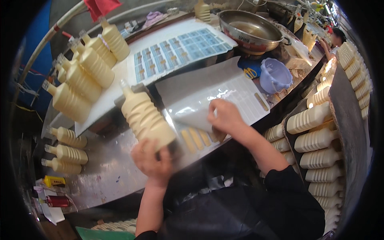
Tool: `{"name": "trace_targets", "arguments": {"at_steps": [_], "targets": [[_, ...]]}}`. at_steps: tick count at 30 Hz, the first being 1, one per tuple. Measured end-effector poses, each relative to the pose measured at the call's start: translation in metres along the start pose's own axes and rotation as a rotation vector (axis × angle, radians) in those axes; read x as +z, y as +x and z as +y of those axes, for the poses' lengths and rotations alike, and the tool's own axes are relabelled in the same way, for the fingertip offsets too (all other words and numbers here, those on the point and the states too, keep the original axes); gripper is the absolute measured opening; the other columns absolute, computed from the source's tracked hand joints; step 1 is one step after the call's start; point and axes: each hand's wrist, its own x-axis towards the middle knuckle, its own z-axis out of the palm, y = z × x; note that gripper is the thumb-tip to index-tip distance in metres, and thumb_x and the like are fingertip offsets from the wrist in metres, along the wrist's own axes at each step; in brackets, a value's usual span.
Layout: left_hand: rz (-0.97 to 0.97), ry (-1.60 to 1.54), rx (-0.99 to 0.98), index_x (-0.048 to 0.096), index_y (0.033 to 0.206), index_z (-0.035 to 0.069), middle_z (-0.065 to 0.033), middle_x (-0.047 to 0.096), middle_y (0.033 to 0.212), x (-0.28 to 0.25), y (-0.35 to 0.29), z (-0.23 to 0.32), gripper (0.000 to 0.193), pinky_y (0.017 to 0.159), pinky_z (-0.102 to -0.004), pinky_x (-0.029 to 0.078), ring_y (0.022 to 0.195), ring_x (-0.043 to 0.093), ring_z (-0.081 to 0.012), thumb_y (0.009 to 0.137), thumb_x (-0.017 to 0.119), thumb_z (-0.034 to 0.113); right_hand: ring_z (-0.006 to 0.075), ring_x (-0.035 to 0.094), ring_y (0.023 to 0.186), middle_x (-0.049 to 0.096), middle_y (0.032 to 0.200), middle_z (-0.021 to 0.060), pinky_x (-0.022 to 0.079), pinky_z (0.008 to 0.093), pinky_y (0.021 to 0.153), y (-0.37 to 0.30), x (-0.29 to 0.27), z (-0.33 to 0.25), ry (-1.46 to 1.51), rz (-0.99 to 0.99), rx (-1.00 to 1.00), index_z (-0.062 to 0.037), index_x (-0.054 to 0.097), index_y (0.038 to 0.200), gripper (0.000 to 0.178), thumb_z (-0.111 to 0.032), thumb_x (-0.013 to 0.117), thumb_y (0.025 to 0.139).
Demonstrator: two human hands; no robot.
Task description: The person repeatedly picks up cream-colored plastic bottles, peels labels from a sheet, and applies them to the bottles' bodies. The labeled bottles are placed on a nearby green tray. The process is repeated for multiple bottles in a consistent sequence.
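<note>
My left hand [152, 160] is wrapped round the lower end of a cream-coloured, ribbed plastic bottle [142, 112], tilted with its clear neck pointing up and left. My right hand [225, 116] is closed, fingers curled in a pinch, over the near edge of a glossy, translucent plastic sheet [188, 90]. What sits between those fingers is hidden and blurred. Rows of pale strips show on the sheet, with one brown strip near its right end. Between my hands, several yellowish strips [194, 140] lie at the sheet's near edge.
Several cream bottles [94, 66] stand back left; more [66, 154] lie below. A blue printed sheet [180, 52] lies behind. A metal pan [250, 30] and lilac bucket [276, 76] stand back right. Bottles [318, 138] are stacked right, near another person [336, 40].
</note>
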Motion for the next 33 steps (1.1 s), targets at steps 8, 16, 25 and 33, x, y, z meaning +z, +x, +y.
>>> {"name": "trace_targets", "arguments": {"at_steps": [8,16,25,33], "targets": [[-0.564,-0.184,0.287,0.071,0.099,0.006,-0.0071,0.065,0.095,0.030,-0.048,0.032,0.024,0.079,-0.0400,0.048,0.087,0.062,-0.0253,0.076,0.075,0.011,0.0414,0.065,0.076,0.065,0.088,0.0180,0.053,0.0507,0.069,0.016,-0.045,0.010,-0.243,0.274,-0.001,-0.0044,0.058,0.086,0.009,-0.010,0.064,0.082],[-0.563,-0.180,0.333,0.071,0.103,0.004,-0.0073,0.066,0.099,0.032,-0.055,0.027,0.028,0.080,-0.0387,0.049,0.088,0.062,-0.0250,0.076,0.074,0.009,0.0415,0.066,0.080,0.066,0.088,0.0180,0.053,0.0500,0.072,0.032,-0.050,0.092,-0.459,0.426,0.197,-0.0035,0.058,0.088,0.010,-0.012,0.062,0.086],[-0.531,-0.204,0.334,0.072,0.105,0.003,-0.0068,0.068,0.101,0.034,-0.059,0.023,0.030,0.083,-0.0385,0.050,0.091,0.063,-0.0242,0.075,0.074,0.008,0.0402,0.069,0.087,0.068,0.098,0.0195,0.056,0.0493,0.076,0.051,-0.046,0.095,-0.700,0.024,0.189,-0.0015,0.067,0.093,0.021,-0.022,0.066,0.090],[-0.528,-0.219,0.333,0.072,0.104,0.005,-0.0066,0.067,0.100,0.034,-0.058,0.022,0.031,0.079,-0.0381,0.051,0.089,0.063,-0.0241,0.073,0.073,0.008,0.0404,0.070,0.085,0.065,0.104,0.0236,0.058,0.0480,0.074,0.024,0.006,-0.003,-0.454,-0.302,0.072,0.0029,0.071,0.094,0.034,-0.031,0.071,0.088]]}}
